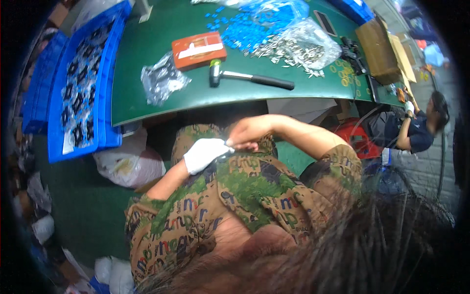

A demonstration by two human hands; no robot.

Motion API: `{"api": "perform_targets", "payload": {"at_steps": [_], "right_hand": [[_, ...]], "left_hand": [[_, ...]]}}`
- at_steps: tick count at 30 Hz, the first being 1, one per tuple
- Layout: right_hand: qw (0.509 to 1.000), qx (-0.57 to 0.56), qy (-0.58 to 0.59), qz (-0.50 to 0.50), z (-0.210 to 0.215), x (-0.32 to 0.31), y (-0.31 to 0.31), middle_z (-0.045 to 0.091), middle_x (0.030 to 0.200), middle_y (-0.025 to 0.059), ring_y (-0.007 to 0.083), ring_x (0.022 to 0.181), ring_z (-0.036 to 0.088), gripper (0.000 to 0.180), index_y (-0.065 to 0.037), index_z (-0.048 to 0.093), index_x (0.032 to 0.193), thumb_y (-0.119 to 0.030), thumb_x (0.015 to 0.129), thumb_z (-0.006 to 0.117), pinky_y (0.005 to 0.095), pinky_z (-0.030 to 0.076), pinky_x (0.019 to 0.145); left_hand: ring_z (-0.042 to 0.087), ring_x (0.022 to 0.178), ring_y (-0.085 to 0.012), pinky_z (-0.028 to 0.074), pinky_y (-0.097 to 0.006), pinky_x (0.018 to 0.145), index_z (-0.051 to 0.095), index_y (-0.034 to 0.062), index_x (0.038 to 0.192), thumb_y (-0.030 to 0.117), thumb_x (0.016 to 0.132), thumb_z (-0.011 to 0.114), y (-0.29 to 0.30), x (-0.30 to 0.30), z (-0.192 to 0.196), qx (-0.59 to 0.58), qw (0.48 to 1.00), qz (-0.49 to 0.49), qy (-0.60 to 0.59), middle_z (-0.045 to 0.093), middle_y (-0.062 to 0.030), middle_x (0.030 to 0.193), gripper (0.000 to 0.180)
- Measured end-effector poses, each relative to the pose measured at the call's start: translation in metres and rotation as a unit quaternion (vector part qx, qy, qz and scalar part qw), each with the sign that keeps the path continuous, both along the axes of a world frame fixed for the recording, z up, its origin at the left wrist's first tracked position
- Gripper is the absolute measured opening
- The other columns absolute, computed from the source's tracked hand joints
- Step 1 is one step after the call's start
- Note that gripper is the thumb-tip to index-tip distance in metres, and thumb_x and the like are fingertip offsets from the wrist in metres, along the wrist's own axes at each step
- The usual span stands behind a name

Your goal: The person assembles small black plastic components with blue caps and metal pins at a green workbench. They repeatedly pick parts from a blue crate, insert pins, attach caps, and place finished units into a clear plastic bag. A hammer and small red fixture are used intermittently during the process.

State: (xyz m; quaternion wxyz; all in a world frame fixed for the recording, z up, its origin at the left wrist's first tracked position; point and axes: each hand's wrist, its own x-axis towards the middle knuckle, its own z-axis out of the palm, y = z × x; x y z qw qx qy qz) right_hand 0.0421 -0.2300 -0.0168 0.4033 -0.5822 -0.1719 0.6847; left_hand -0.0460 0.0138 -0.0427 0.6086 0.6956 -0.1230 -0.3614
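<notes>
Both hands meet in front of my body, above my lap and below the table's near edge. My left hand (204,155) wears a white glove, its fingers drawn together and pointing toward the other hand. Bare and bent inward, my right hand (248,131) has its fingers curled and touching the glove's fingertips. Anything pinched between them is too small or hidden to make out. On the green table (235,93) ahead lies a hammer (252,79) with a black grip. Behind it sits a red box (198,50), beside a crumpled clear plastic bag (164,79).
Blue pieces (245,30), silvery metal pieces (289,46) and yellowish rings (346,73) cover the table's far right. A blue crate (105,98) with black parts stands left. A white bag (129,159) hangs below. At right are a cardboard box (377,51) and another person (411,125).
</notes>
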Motion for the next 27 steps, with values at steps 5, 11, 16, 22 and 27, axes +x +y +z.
{"api": "perform_targets", "payload": {"at_steps": [5, 11, 16, 22, 27], "right_hand": [[0.992, 0.095, -0.087, -0.014, 0.013, -0.013, 0.017, 0.05, 0.067, -0.0032, 0.0087, 0.062, 0.052, 0.049, -0.007, 0.06, 0.082, -0.048, 0.106, 0.054, 0.0299, 0.048, 0.058], [0.73, 0.028, -0.664, -0.158, 0.069, 0.039, -0.058, 0.074, 0.106, 0.0152, 0.0307, 0.099, 0.071, 0.026, -0.006, 0.073, 0.112, -0.026, 0.097, 0.067, 0.04, 0.056, 0.09], [0.526, -0.207, -0.818, -0.105, 0.055, 0.079, -0.151, 0.067, 0.097, 0.0066, 0.0283, 0.092, 0.067, 0.021, -0.015, 0.074, 0.113, -0.019, 0.092, 0.068, 0.0434, 0.049, 0.081], [0.539, -0.188, -0.816, -0.092, 0.037, 0.087, -0.162, 0.063, 0.095, 0.0031, 0.0229, 0.092, 0.064, 0.021, -0.019, 0.073, 0.114, -0.024, 0.095, 0.067, 0.0416, 0.043, 0.085], [0.536, -0.212, -0.814, -0.069, 0.032, 0.086, -0.158, 0.064, 0.097, 0.0045, 0.0233, 0.096, 0.064, 0.017, -0.015, 0.072, 0.108, -0.026, 0.096, 0.065, 0.0426, 0.043, 0.086]], "left_hand": [[0.067, 0.078, -0.0141, 0.053, -0.029, 0.073, 0.073, -0.0011, 0.113, 0.03, 0.104, 0.056, 0.012, 0.005, -0.009, -0.024, 0.996, 0.082, 0.039, 0.075, -0.0061, 0.093, 0.037], [0.072, 0.096, -0.0234, 0.056, -0.033, 0.088, 0.058, -0.0056, 0.13, 0.009, 0.09, 0.069, 0.065, 0.04, 0.017, -0.229, 0.966, 0.078, 0.094, 0.074, -0.0165, 0.103, 0.044], [0.069, 0.108, -0.0268, 0.05, -0.038, 0.103, 0.047, -0.0075, 0.142, 0.001, 0.08, 0.074, 0.084, 0.047, 0.023, -0.313, 0.943, 0.079, 0.079, 0.067, -0.0149, 0.116, 0.068], [0.067, 0.088, -0.0153, 0.052, -0.028, 0.081, 0.059, -0.0055, 0.13, 0.01, 0.095, 0.067, 0.029, 0.043, 0.022, -0.137, 0.985, 0.098, 0.033, 0.069, -0.0099, 0.103, 0.039], [0.065, 0.078, -0.01, 0.052, -0.025, 0.073, 0.065, -0.0022, 0.12, 0.011, 0.101, 0.06, -0.004, 0.037, 0.027, -0.052, 0.982, 0.163, -0.079, 0.07, -0.0058, 0.09, 0.024]]}}
